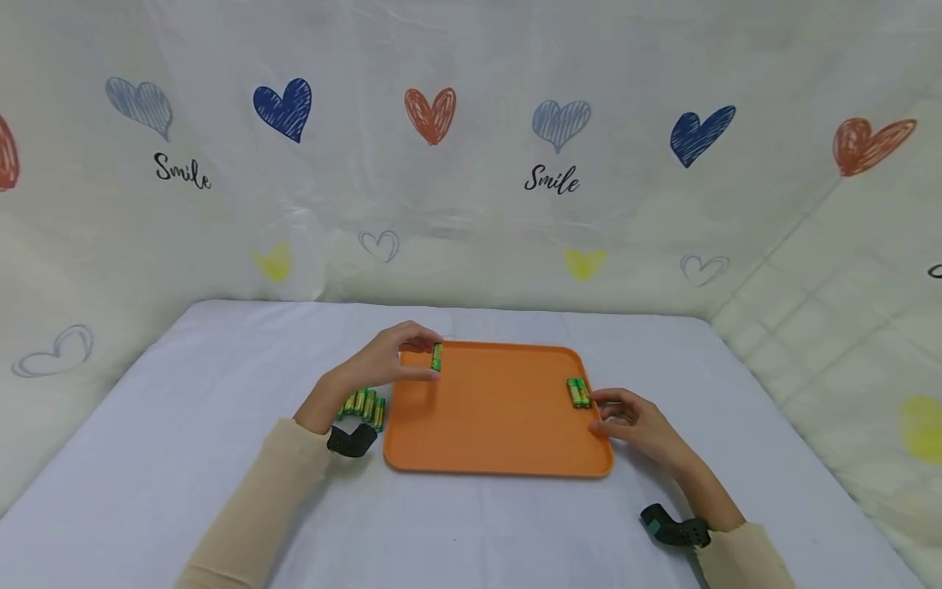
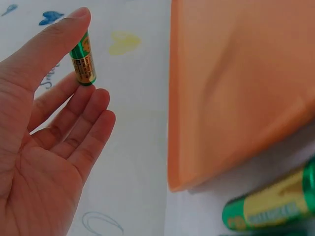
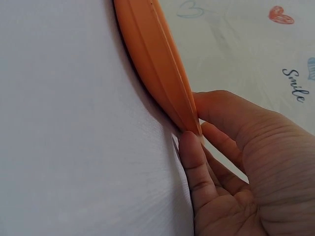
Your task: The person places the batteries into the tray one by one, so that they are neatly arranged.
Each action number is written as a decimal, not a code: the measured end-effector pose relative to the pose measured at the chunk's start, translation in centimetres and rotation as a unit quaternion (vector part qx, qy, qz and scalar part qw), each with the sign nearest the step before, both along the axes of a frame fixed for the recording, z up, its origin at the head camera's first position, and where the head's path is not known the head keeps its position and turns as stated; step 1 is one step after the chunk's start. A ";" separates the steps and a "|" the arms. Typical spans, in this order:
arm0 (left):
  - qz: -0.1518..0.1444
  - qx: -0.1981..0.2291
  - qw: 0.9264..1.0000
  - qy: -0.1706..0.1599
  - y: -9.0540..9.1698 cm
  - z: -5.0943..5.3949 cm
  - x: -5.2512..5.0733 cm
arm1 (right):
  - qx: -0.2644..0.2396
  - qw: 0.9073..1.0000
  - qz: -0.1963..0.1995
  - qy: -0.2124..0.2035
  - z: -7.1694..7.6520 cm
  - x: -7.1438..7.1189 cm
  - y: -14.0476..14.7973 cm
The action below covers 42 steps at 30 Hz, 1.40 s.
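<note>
In the head view my left hand (image 1: 393, 357) is over the tray's upper left corner. It pinches one green and gold battery (image 1: 437, 357) between thumb and fingertips; the left wrist view shows this battery (image 2: 83, 61) too. The orange tray (image 1: 500, 442) lies flat on the table. My right hand (image 1: 636, 423) holds its right rim, with thumb and fingers at the edge; in the right wrist view they touch the tray's side (image 3: 157, 59). Two batteries (image 1: 579, 393) lie side by side inside the tray, close to the right hand's fingers.
Several more green and gold batteries (image 1: 368, 406) lie in a row left of the tray, partly hidden by the left wrist. White cloth covers the table (image 1: 441, 532). Behind it hangs a pale backdrop (image 1: 471, 204) with printed hearts. Both wrists wear black devices.
</note>
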State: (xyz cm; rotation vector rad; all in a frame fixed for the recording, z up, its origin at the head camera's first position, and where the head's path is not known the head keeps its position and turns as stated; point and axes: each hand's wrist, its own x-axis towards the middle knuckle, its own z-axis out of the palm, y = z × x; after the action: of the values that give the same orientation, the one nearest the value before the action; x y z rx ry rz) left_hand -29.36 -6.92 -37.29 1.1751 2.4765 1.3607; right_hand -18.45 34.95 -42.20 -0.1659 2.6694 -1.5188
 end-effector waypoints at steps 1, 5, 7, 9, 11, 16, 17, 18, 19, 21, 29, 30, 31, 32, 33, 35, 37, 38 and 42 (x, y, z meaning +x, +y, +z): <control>-0.005 0.003 1.000 0.000 0.3 0.0 0.0 | -0.002 1.000 -0.001 0.001 0.0 0.0 0.1; -0.015 0.007 1.000 -0.004 1.2 -0.2 -0.1 | -0.008 1.000 0.008 0.011 -0.1 0.0 0.2; -0.018 0.009 1.000 -0.007 1.6 -0.3 -0.1 | -0.011 1.000 0.011 0.015 -0.1 0.1 0.2; -0.025 0.013 1.000 -0.009 2.0 -0.5 -0.1 | -0.012 1.000 0.011 0.016 -0.1 0.1 0.2; -0.033 0.017 0.999 -0.008 2.4 -0.6 -0.2 | -0.015 1.000 0.007 0.014 -0.1 0.1 0.2; -0.047 0.014 0.999 -0.010 3.7 -0.8 -0.3 | -0.023 1.000 0.006 0.011 -0.1 0.3 0.2; -0.049 0.012 0.999 -0.011 4.0 -0.7 -0.3 | -0.025 1.000 0.007 0.011 -0.2 0.3 0.2; -0.049 0.010 0.999 -0.013 4.2 -0.7 -0.2 | -0.025 1.000 0.008 0.010 -0.2 0.3 0.2; -0.050 0.009 0.999 -0.015 4.4 -0.7 -0.2 | -0.026 1.000 0.009 0.009 -0.1 0.4 0.2; -0.051 0.006 0.998 -0.022 4.8 -0.6 -0.2 | -0.024 1.000 0.008 0.007 -0.1 0.4 0.2; -0.073 0.009 0.996 -0.045 6.6 -0.8 -0.2 | -0.026 1.000 0.004 0.000 0.0 0.5 0.1; -0.075 0.008 0.996 -0.046 6.8 -0.9 -0.2 | -0.027 1.000 0.004 0.000 0.0 0.5 0.1; -0.076 0.006 0.996 -0.048 7.0 -0.9 -0.3 | -0.028 1.000 0.005 -0.001 -0.1 0.5 0.1; -0.075 0.005 0.996 -0.049 7.2 -1.0 -0.3 | -0.031 1.000 0.006 -0.002 -0.1 0.4 0.0; -0.076 0.004 0.996 -0.051 7.3 -1.0 -0.3 | -0.034 0.999 0.006 -0.002 -0.1 0.4 0.0; -0.077 0.002 0.996 -0.051 7.7 -1.1 -0.3 | -0.036 0.999 0.007 -0.004 -0.1 0.4 -0.1; -0.078 -0.001 0.996 -0.051 8.1 -1.0 -0.3 | -0.038 0.999 0.006 -0.007 -0.1 0.4 -0.1; -0.081 -0.001 0.995 -0.051 8.3 -1.0 -0.3 | -0.039 0.999 0.006 -0.007 -0.1 0.4 -0.1; -0.090 -0.006 0.994 -0.058 9.4 -0.9 -0.4 | -0.040 0.999 0.003 -0.008 -0.1 0.5 0.0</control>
State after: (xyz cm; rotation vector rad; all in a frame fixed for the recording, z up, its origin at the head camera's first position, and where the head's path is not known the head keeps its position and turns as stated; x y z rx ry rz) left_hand -29.72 2.46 -38.19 1.2429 2.2372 1.3237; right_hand -17.95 34.97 -42.31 -0.1648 2.5956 -1.6183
